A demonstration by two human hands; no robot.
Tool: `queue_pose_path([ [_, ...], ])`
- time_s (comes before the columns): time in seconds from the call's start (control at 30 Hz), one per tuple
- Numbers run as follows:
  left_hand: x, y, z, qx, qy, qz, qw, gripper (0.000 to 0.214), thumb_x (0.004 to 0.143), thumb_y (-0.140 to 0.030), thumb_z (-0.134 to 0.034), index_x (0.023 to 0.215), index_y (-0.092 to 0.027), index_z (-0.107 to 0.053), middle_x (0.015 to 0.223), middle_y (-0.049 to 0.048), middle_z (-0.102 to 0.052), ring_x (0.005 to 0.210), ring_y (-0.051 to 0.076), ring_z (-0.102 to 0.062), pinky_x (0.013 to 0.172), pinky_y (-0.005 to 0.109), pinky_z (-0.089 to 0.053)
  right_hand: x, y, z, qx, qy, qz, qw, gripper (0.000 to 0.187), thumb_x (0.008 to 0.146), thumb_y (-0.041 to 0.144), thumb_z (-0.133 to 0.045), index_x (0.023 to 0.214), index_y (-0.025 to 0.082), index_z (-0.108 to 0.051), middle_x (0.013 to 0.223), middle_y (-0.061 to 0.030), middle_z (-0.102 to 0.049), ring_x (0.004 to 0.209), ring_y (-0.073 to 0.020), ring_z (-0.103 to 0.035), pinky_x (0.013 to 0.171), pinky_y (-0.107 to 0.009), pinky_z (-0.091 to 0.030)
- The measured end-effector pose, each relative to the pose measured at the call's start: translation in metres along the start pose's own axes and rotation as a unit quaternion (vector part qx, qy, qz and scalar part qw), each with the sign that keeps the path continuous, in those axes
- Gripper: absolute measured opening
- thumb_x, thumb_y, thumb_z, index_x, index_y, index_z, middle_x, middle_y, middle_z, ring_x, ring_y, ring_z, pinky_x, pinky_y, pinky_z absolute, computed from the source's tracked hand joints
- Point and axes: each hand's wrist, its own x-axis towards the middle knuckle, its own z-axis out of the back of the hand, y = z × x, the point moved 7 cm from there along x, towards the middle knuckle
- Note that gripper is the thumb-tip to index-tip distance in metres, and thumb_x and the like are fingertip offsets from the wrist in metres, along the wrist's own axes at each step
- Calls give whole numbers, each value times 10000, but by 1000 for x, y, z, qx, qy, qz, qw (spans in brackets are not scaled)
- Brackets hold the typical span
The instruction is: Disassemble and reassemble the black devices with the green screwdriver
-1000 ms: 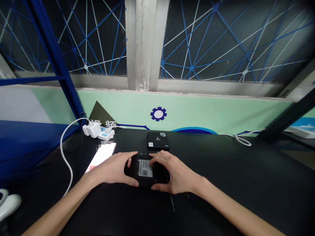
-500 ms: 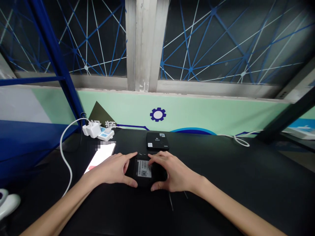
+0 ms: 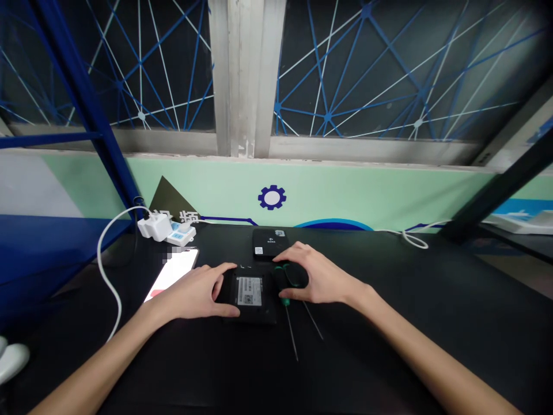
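A flat black box (image 3: 268, 311) with a white printed label lies on the dark table. My left hand (image 3: 203, 293) grips its left side, index finger along the far edge and thumb at the near edge. Just right of the box lie two screwdrivers (image 3: 292, 334), side by side, with green-and-black handles and thin metal shafts pointing toward me. Over the handles arches my right hand (image 3: 315, 274), its thumb and forefinger apart on either side of them; part of the handles is hidden beneath it. Behind, a second black box (image 3: 270, 242) with small stickers sits near the right fingertips.
A phone (image 3: 175, 271) with a bright screen lies beyond my left forearm. Behind it are a white power strip (image 3: 181, 235) and a white plug (image 3: 155, 226), with a white cable (image 3: 102, 271) curving down the left. Another white cable (image 3: 415, 239) loops at the back right.
My right hand has left the labelled box and moved right, over the screwdriver handles, uncovering the box's right side. My left hand stays on the box. The view has shifted slightly.
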Motion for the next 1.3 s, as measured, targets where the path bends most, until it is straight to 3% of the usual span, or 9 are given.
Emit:
queue_pose_path([
  [0.23,0,-1,1,-4,4,8,1000,939,719,-752,-660,1484,-270,-406,741,-33,-641,789,229,-568,653,288,-363,-2,0,-9,-1,74,-11,997,858,615,554,-859,1342,182,-593,1165,-133,-650,1079,-322,-549,958,-480,-430],
  [0.4,0,-1,0,-8,9,5,1000,953,717,-749,-655,1492,-255,-400,745,-26,-630,780,222,-565,633,285,-346,-1,0,-13,6,87,-13,996,817,625,506,-867,1338,203,-604,1149,-129,-650,1088,-324,-541,958,-481,-421],
  [0.7,-1,-1,1,-13,12,-2,1000,978,711,-749,-654,1498,-232,-388,750,-16,-634,797,229,-572,635,289,-337,2,-5,1,97,-36,12,995,752,614,381,-878,1307,264,-613,1133,-84,-648,1023,-283,-583,918,-477,-473],
  [0.77,-1,-1,1,-14,15,-2,1000,981,703,-746,-661,1492,-228,-392,751,-16,-637,804,230,-573,640,291,-337,2,-14,6,201,-83,-13,976,769,639,360,-858,1345,267,-570,1071,-63,-631,862,-219,-606,789,-412,-529],
  [0.83,-1,-1,1,-15,17,-1,1000,976,692,-747,-670,1477,-230,-406,748,-18,-638,804,231,-573,642,293,-336,2,-24,5,333,-110,-49,935,743,668,344,-837,1342,258,-537,935,-18,-614,671,-150,-574,638,-337,-531],
  [0.93,-1,-1,1,-16,16,2,1000,959,687,-751,-676,1460,-243,-421,746,-22,-637,803,235,-571,645,295,-339,3,-35,2,470,-153,-89,865,623,638,315,-856,1176,260,-545,897,12,-610,545,-90,-529,525,-271,-503],
  [1.0,-1,-1,1,-16,17,4,1000,958,689,-752,-679,1462,-251,-417,745,-25,-638,805,236,-570,649,296,-342,2,-41,1,500,-193,-104,837,601,587,293,-885,1058,261,-514,957,6,-626,525,-74,-528,467,-238,-483],
  [1.13,-2,-3,1,-20,20,4,1000,970,691,-751,-679,1472,-245,-407,754,-27,-642,813,231,-572,653,294,-347,2,-49,-6,505,-235,-129,821,593,593,316,-905,940,259,-428,840,27,-666,509,-88,-535,400,-197,-427],
  [1.3,-2,-3,2,-17,22,3,1000,972,683,-756,-683,1463,-242,-414,747,-28,-644,815,234,-572,666,298,-354,0,-53,-12,469,-287,-132,825,481,695,431,-850,872,237,-446,849,-27,-720,564,-124,-581,504,-265,-509],
])
